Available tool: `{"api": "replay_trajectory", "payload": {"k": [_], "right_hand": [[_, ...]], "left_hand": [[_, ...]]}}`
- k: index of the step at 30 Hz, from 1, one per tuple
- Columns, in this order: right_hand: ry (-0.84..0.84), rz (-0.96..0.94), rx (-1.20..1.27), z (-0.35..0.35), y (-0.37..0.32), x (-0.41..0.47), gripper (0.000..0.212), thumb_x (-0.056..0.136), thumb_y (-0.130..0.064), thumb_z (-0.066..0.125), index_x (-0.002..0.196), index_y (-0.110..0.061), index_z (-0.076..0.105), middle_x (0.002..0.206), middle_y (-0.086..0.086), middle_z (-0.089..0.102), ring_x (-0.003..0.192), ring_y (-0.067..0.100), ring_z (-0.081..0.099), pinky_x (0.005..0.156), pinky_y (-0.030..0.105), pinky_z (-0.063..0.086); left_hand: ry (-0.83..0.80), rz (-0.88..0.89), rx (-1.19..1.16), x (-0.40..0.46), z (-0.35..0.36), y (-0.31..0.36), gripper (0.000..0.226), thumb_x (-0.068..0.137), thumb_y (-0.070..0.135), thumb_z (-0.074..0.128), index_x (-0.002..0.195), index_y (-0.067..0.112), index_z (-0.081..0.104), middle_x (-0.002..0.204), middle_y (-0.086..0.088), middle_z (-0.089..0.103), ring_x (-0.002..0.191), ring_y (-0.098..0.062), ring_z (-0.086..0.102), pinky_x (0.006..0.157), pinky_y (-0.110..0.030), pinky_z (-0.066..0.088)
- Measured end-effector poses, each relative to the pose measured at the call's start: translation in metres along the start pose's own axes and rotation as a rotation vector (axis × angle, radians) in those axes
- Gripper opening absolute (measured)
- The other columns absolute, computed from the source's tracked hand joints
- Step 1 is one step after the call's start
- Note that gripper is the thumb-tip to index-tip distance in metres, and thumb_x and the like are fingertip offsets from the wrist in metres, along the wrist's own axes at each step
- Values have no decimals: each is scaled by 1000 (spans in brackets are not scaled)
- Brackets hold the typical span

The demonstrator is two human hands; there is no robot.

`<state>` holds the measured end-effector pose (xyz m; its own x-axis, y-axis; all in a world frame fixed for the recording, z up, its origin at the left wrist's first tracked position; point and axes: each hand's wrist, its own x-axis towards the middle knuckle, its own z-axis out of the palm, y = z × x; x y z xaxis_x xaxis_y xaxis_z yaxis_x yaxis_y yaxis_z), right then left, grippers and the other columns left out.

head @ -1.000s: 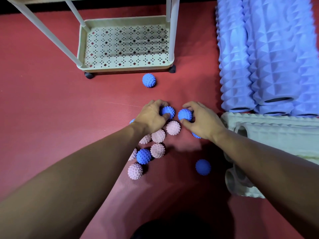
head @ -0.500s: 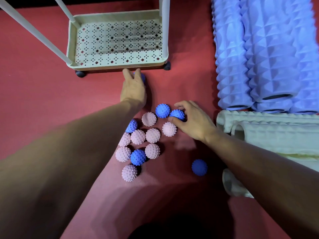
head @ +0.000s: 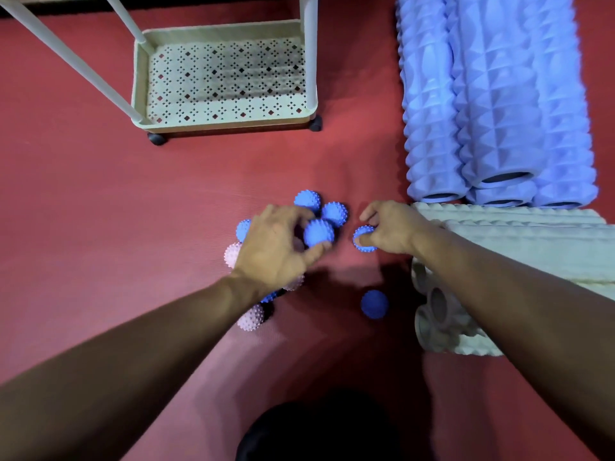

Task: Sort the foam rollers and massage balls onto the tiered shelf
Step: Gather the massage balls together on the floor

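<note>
From the head camera, both bare arms reach forward over a red mat (head: 83,201). The left hand (head: 273,247) has its fingers curled around a blue spiky ball (head: 317,231), with the thumb under it and the other fingers over its top. The right hand (head: 389,227) pinches another blue spiky ball (head: 364,239) between the thumb and the curled fingers; this ball is low, at the mat, but I cannot tell if it touches.

Just beyond the left hand two more blue balls (head: 307,200) lie side by side on the mat, touching each other. One further blue ball (head: 243,229) shows at the left edge of the left hand. Pink spiky balls (head: 250,317) lie partly hidden under the left hand and wrist. A single blue ball (head: 374,304) lies apart, nearer to the person, between the two forearms.

At the top stands the tiered shelf (head: 141,78), cream-coloured, on small dark wheels; its bottom tray with a perforated pattern holds nothing. At the right, lilac foam rollers (head: 492,104) lie stacked side by side, with their open ends toward the person. Cream foam rollers (head: 519,234) lie across, just below them, partly under the right forearm.
</note>
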<state>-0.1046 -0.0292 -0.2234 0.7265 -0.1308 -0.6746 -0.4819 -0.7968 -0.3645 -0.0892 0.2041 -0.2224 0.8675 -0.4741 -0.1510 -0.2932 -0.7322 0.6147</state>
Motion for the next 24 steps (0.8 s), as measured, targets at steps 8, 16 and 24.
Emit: {"api": "replay_trajectory", "payload": {"k": [8, 16, 24], "right_hand": [[145, 83, 228, 31, -12, -9, 39, 81, -40, 79, 113, -22, 67, 110, 2, 74, 107, 22, 67, 94, 31, 50], [183, 100, -176, 30, -15, -44, 69, 68, -67, 76, 111, -16, 63, 116, 11, 66, 106, 32, 64, 88, 37, 52], [-129, 125, -317, 52, -10, -72, 53, 79, -44, 79, 116, -11, 61, 117, 14, 66, 113, 33, 65, 83, 32, 48]], "left_hand": [[-94, 100, 281, -32, 40, -8, 45, 80, 55, 65, 112, 24, 62, 118, 0, 51, 109, -27, 44, 91, -44, 41], [95, -49, 179, -38, 46, -14, 47, 91, 51, 56, 124, 18, 59, 131, -10, 49, 118, -33, 47, 100, -47, 39], [287, -238, 56, -44, 26, -44, 48, 91, 48, 56, 127, 17, 55, 132, -7, 48, 117, -31, 45, 98, -46, 36]]}}
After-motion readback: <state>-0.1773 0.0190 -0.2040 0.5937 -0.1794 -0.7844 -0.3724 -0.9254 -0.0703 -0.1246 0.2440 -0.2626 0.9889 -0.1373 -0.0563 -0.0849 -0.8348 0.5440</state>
